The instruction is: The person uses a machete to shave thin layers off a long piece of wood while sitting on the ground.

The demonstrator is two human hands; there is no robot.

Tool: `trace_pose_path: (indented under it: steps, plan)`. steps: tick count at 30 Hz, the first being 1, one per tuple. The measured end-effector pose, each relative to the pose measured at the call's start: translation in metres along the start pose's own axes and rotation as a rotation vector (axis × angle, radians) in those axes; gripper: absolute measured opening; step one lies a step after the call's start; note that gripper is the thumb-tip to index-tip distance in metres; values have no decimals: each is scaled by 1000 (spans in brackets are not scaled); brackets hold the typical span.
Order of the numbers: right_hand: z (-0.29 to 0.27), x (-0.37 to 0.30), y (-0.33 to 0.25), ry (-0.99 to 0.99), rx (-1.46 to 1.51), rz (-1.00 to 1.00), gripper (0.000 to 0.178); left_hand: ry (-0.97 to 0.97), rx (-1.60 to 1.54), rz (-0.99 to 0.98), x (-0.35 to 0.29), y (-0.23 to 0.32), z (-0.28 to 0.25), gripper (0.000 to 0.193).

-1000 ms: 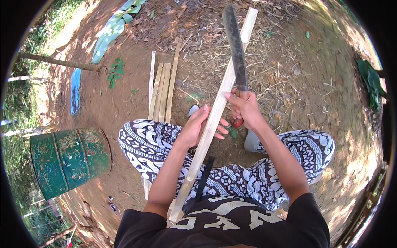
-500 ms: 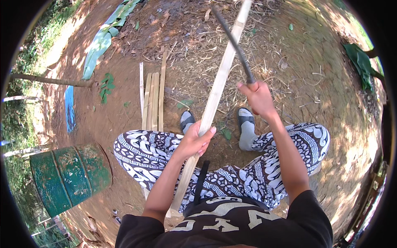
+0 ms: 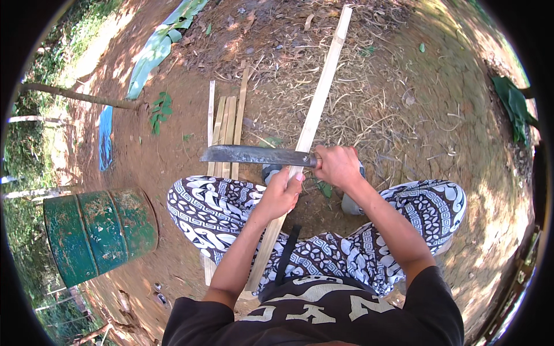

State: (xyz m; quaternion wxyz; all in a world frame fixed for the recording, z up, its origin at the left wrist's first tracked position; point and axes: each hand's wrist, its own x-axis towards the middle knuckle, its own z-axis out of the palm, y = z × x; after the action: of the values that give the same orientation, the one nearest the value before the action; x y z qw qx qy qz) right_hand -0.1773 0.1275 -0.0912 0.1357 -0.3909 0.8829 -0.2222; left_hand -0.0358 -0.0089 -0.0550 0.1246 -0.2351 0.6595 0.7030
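A long pale bamboo strip (image 3: pixel 321 95) slants from beside my waist up and away over the ground. My left hand (image 3: pixel 280 195) is closed round it near its middle, thumb along the top. My right hand (image 3: pixel 338 167) grips the handle of a machete (image 3: pixel 254 154). The broad dark blade lies across the strip just beyond my left fingers, its flat side showing and its tip pointing left. Left of the strip, several cut bamboo slats (image 3: pixel 229 124) lie side by side on the dirt, their near ends hidden behind my left knee.
A rusty green metal drum (image 3: pixel 101 233) lies at the left. Thin shavings (image 3: pixel 369 98) litter the ground ahead. Banana leaves (image 3: pixel 153 55), a blue sheet (image 3: pixel 105 138) and a thin trunk (image 3: pixel 81 96) are at the far left. My patterned trouser legs (image 3: pixel 415 213) spread to both sides.
The machete has swung from pointing away to lying crosswise over the strip, close to my left hand. My right hand has come down and left. My left hand keeps its hold.
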Motion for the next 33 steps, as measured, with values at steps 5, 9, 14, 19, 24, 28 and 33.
trace_pose_path:
  steps: [5,9,14,19,24,28,33]
  plan:
    - [19,2,25,83,-39,-78,18,32,91,-29,-2,-6,1,26]
    - [18,17,72,-60,-172,17,16,31,111,-24,-3,-14,-3,24]
    - [-34,31,122,306,-128,621,23,-50,59,-80,-12,-12,0,21]
    - [-23,25,66,106,183,568,24,-67,-107,-66,8,3,7,21]
    - [-14,6,8,-58,95,143,13,37,-85,-33,10,6,-3,19]
    - [0,-3,0,-73,28,-77,14,-4,-62,-12,7,2,-2,17]
    - [4,-1,3,-123,-5,-47,17,43,-8,-30,2,-1,0,21]
